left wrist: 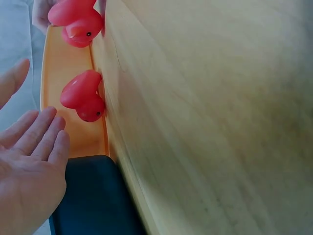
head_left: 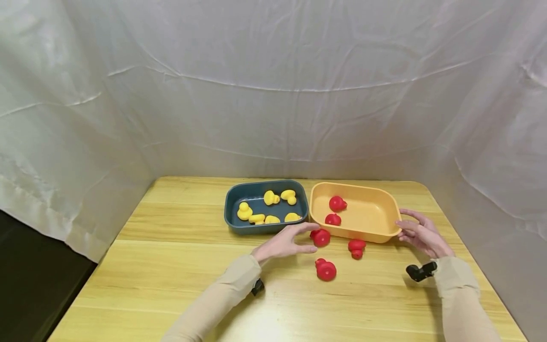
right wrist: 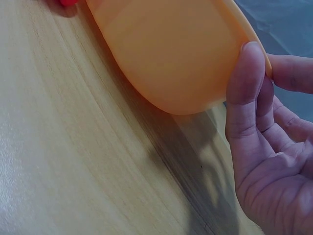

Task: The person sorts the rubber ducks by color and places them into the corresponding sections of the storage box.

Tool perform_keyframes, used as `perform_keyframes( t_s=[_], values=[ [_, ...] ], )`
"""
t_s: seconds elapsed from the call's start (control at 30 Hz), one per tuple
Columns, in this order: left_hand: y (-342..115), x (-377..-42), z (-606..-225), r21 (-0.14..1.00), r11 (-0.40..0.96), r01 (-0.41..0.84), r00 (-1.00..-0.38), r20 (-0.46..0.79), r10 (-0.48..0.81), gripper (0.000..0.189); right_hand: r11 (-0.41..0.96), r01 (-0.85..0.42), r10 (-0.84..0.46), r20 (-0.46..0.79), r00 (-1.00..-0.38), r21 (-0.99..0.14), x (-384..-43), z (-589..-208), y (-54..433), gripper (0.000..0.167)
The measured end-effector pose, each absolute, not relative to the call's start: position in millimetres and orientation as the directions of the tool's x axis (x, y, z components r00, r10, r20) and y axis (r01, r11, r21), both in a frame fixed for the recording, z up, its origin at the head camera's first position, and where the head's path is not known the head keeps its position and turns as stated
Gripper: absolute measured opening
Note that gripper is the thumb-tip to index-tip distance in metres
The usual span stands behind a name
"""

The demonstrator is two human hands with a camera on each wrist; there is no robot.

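My left hand (head_left: 285, 242) reaches over the table with thumb and fingers spread apart, its fingertips at a red rubber duck (head_left: 321, 237) beside the orange tray. In the left wrist view the palm (left wrist: 29, 181) faces up and bare, with red ducks (left wrist: 83, 95) beyond the fingers. At the right end of the orange tray (head_left: 363, 232), my right hand (head_left: 423, 235) pinches the rim; the right wrist view has the thumb (right wrist: 247, 73) inside the wall and fingers outside. Two red ducks lie in that tray, including one duck (head_left: 337, 204) towards the back.
Left of the orange tray, against it, stands a dark blue tray (head_left: 228, 209) holding several yellow ducks (head_left: 244, 211). Two more red ducks lie on the wooden table (head_left: 171, 266): one duck (head_left: 356, 248) before the orange tray, another duck (head_left: 326, 270) nearer. Pale sheeting (head_left: 273, 118) surrounds the table's back and sides.
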State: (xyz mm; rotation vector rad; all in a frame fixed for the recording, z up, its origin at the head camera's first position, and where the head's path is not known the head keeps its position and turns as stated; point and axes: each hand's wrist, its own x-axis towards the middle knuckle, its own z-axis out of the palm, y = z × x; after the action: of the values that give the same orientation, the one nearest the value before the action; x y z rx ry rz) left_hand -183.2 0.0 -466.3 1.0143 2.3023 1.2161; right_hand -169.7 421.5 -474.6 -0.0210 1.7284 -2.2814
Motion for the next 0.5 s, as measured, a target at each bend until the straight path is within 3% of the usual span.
perform_keyframes(
  t_s=[0.5],
  values=[
    [3.6,-185.2,-470.9,0.777,0.468,0.420,-0.665,-0.087,0.742,0.071,-0.255,0.214,-0.224,-0.158,-0.962,-0.943,-169.1,-474.5,420.9,0.031]
  ],
)
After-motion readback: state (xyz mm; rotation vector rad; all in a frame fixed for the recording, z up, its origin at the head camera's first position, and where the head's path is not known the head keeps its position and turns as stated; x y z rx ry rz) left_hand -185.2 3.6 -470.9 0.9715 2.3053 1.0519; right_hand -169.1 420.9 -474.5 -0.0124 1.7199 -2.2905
